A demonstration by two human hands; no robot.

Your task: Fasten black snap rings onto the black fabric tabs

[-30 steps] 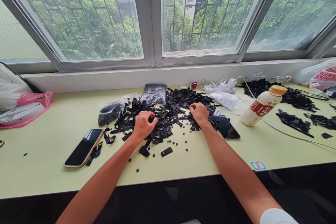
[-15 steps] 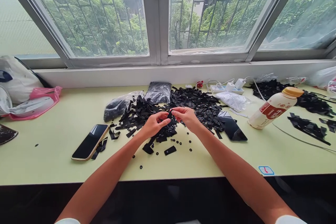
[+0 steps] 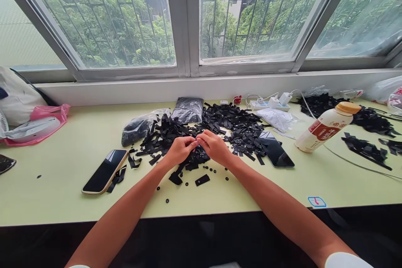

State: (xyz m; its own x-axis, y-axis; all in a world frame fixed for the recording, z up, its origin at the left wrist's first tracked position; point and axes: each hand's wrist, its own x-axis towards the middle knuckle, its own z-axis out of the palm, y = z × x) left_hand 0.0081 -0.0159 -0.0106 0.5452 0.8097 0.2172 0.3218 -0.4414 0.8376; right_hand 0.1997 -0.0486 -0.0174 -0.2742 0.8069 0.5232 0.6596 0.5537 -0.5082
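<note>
A heap of small black fabric strips lies on the pale green table below the window. My left hand and my right hand meet fingertip to fingertip just above the near side of the heap. Their fingers are curled around something small and black; what it is stays hidden. Several tiny black rings and loose strips are scattered on the table in front of the hands.
A phone lies at the left, another phone at the right. Two dark plastic bags sit behind the heap. A white bottle lies tilted at the right, beside a cable, chargers and more black strips. Pink bag far left.
My hands were apart, pressed into the heap. They have lifted and come together at the middle, fingertips now touching over a small black piece.
</note>
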